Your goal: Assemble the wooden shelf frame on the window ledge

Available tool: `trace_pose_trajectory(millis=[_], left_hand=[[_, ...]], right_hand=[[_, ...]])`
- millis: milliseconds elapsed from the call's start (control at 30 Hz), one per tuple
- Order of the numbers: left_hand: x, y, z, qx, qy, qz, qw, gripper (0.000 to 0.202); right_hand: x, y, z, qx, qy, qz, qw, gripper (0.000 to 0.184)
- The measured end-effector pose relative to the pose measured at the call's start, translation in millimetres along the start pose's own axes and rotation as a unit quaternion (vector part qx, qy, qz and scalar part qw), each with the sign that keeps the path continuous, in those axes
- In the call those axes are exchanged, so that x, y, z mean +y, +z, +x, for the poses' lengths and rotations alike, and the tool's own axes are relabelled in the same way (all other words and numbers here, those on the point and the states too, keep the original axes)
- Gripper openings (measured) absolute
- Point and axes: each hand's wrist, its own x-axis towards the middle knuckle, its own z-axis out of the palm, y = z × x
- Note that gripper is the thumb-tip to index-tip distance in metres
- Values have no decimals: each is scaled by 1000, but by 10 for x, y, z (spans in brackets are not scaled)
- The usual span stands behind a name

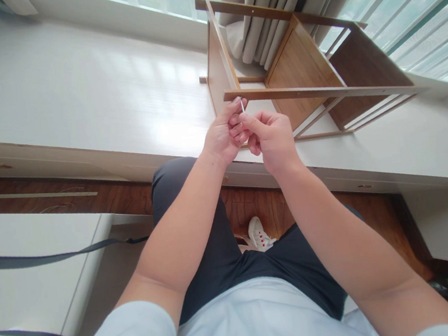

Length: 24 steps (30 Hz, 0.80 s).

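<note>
A wooden shelf frame [301,62] lies on its side on the white ledge, its near rail [320,92] running to the right. At the left end of that rail, my left hand [220,138] is closed, with its thumb and fingertip around the upper end of a thin metal rod [242,105]. My right hand [275,135] pinches the lower part of this rod from the right. The rod stands roughly upright just under the rail. Its lower end is hidden by my fingers, and I cannot tell exactly what kind of tool or fastener it is.
The white ledge [78,93] stretches along the window, with grey curtains [267,17] behind the shelf frame. Dark straps [56,257] cross the white surface at the lower left. Below me is a brown wood floor [252,202], where a white shoe [259,234] shows.
</note>
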Motion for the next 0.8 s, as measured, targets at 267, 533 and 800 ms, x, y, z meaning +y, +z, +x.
trace_pose_trajectory(millis=[267,533,800], left_hand=[[-5,-37,11,-13,-3,17,1000,22],[11,-43,28,10,-9,-7,1000,24],[58,-59,-15,-46,-6,-12,999,26]], right_hand=[[-6,-49,53,-117,189,223,949,35],[-17,9,39,-119,217,319,915,29],[2,-22,79,-21,84,120,989,47]])
